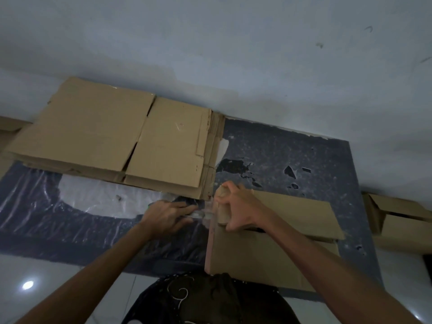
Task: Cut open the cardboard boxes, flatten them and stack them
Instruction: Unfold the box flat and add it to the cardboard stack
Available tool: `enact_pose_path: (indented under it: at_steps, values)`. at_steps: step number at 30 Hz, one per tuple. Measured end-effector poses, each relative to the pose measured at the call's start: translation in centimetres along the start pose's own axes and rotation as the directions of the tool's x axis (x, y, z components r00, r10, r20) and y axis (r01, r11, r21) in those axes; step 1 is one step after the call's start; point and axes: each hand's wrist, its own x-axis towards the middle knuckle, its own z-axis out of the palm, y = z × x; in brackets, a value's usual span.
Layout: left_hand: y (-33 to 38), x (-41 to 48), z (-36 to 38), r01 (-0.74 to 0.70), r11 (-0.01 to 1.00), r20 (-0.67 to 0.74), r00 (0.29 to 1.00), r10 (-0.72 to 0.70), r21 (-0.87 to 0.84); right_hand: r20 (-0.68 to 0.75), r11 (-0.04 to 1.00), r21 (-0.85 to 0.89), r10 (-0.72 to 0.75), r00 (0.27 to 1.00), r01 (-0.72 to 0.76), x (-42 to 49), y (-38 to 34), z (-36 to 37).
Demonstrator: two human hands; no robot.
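A dark garment [210,300] with pale curling stitching fills the bottom edge, on a glossy white tile floor [58,277] that catches a round spot of light. Just beyond it lies a dark speckled mat [292,155], worn through in black patches towards its far right.

On the mat's near right part lies the box [268,253], one flap folded out to the right. The right hand [236,206] curls its fingers round the box's far left corner, gripping the cardboard there. The left hand [166,218] reaches in at mid-mat, its fingers nearly straight, tips at a crumpled strip of clear tape [202,213] beside that corner; whether they pinch it cannot be told. A wrinkled clear plastic sheet [105,195] covers the mat's left part.

On the mat's far left corner sits a stack [117,136] of flattened cardboard, its far edge against the wall [233,54]. Off the mat's right edge stand more boxes [402,220]; off its left edge a bit of cardboard [9,129] shows. The wall is plain and pale, with a few small marks.
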Motion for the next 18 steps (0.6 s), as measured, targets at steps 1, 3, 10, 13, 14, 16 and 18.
enact_pose_path:
  at_steps: [1,3,10,13,14,16,18]
  values:
    - [-0.3,0.1,-0.2,0.005,1.000,-0.004,1.000,-0.005,0.010,-0.002,1.000,0.016,0.000,1.000,0.000,0.0,0.2,0.3]
    - [-0.4,0.4,-0.6,-0.026,1.000,-0.005,1.000,0.026,0.014,0.006,0.994,0.110,0.003,1.000,-0.004,-0.2,0.9,0.6]
    - [0.8,-0.6,-2.0,0.272,0.909,0.267,0.945,-0.190,-0.315,-0.112,0.983,0.175,0.075,0.991,-0.055,-0.3,1.4,2.3]
    - [2.6,0.5,-3.0,0.351,0.845,0.398,0.899,-0.183,-0.404,-0.206,0.985,0.118,0.149,0.967,-0.127,0.0,0.8,3.2]
    - [3.1,1.1,-3.1,0.335,0.849,0.426,0.893,-0.148,-0.408,-0.245,0.975,0.134,0.205,0.948,-0.176,-0.1,0.7,3.5]
    - [3.6,2.2,-2.8,0.286,0.882,0.449,0.888,-0.096,-0.375,-0.321,0.945,0.175,0.320,0.891,-0.276,-0.5,0.6,3.9]
    - [3.6,2.9,-2.6,0.258,0.894,0.441,0.894,-0.077,-0.367,-0.315,0.929,0.176,0.367,0.875,-0.325,-1.1,0.2,4.5]
